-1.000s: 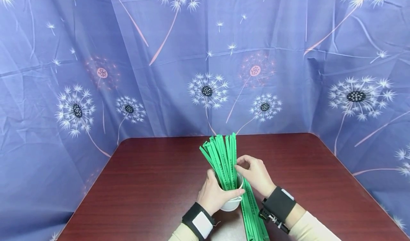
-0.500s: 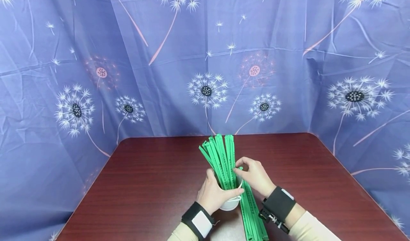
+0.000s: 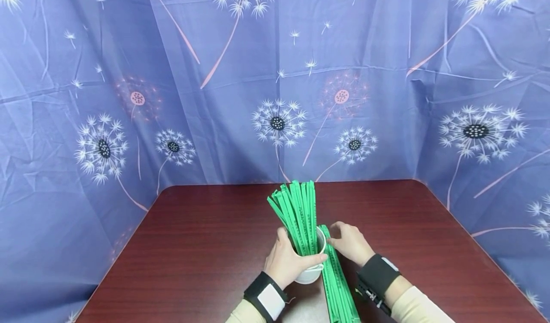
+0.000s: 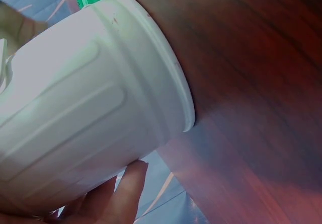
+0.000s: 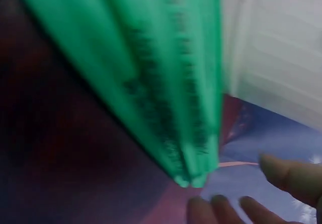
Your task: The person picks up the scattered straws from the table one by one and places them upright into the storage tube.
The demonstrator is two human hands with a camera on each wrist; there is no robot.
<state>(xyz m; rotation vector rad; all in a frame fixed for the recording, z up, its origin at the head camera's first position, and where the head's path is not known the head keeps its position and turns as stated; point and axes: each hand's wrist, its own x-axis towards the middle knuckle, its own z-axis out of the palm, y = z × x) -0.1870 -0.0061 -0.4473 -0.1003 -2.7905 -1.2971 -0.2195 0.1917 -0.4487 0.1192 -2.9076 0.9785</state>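
A white ribbed plastic bucket (image 4: 90,93) stands on the table, holding a bunch of slim green wrapped straws (image 3: 298,213) with dark printing that fan out above its rim. My left hand (image 3: 289,262) grips the bucket, thumb across the near side and fingers round the left. Just right of it lies a pile of the same green straws (image 3: 339,285), pointing away from me. My right hand (image 3: 351,243) is by the far end of that pile. In the right wrist view its thumb and fingers are apart, with nothing between them, close beyond the straw tips.
The dark red wooden table (image 3: 206,246) has rounded far corners. A blue dandelion-print cloth (image 3: 232,137) hangs behind it and along both sides. Black straps sit on both wrists.
My right hand has moved from the straws in the bucket down and right to the pile. A straw near its fingers has joined the upright bunch. The left hand keeps its grip.
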